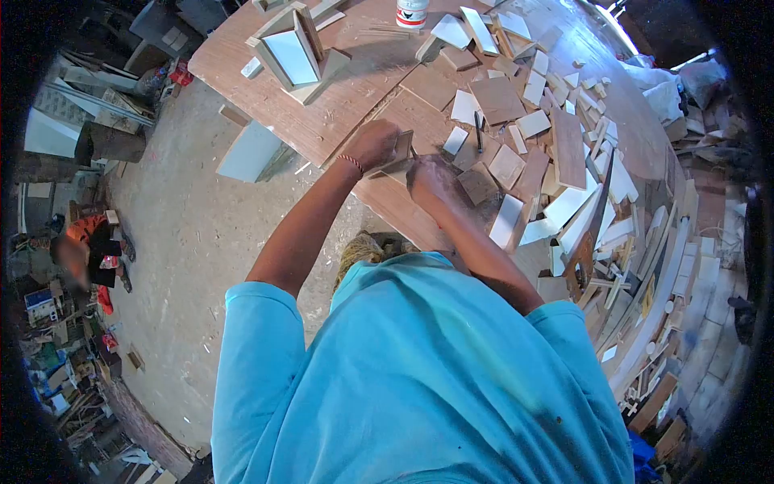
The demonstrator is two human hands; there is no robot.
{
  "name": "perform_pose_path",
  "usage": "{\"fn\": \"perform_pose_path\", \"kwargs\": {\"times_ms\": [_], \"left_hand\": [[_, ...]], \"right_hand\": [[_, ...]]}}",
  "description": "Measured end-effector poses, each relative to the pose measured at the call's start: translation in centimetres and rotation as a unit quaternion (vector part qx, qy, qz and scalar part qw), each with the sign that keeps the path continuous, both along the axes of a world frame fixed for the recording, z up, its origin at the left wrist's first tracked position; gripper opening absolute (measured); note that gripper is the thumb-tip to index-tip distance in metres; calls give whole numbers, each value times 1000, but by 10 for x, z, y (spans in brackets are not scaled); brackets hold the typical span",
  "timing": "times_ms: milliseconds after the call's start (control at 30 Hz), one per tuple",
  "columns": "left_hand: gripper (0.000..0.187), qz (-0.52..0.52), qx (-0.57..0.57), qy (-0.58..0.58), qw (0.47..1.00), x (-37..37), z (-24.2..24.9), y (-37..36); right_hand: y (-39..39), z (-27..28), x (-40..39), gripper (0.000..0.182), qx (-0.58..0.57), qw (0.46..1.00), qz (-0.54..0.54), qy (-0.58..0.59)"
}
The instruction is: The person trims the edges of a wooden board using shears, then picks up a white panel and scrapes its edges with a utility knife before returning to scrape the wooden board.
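Note:
My left hand (372, 145), with a braided band at its wrist, is closed on a small wooden piece (394, 168) near the front edge of the wooden table (339, 105). My right hand (433, 179) is a fist just to its right, close against the same piece. A thin dark tip shows between the two hands, but what the right fingers grip is too small to make out. Beyond the right hand lie a black pen (479, 133) and a square wooden block (478, 184). A wooden frame with a white panel (292, 58) stands on the table farther back.
Many white-faced wood offcuts (508, 168) cover the table's right side. What looks like a handsaw (598, 214) leans there. A white tub (411, 13) stands at the back. Wood scraps (657, 323) crowd the right. A person in orange (85, 230) is low at the far left.

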State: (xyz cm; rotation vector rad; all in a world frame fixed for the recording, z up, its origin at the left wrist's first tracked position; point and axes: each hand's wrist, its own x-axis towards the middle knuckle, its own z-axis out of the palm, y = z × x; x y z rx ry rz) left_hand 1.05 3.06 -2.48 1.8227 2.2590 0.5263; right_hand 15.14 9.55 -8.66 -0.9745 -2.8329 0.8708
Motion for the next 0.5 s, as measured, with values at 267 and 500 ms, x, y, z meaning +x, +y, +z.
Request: {"fn": "perform_pose_path", "kwargs": {"times_ms": [267,500], "left_hand": [[12,3,-44,38,998,2,4,3],[12,-2,-65,34,997,0,-5,3]], "right_hand": [[12,56,5,18,-199,978,-29,-55],[-3,43,12,22,-141,986,-41,-73]]}}
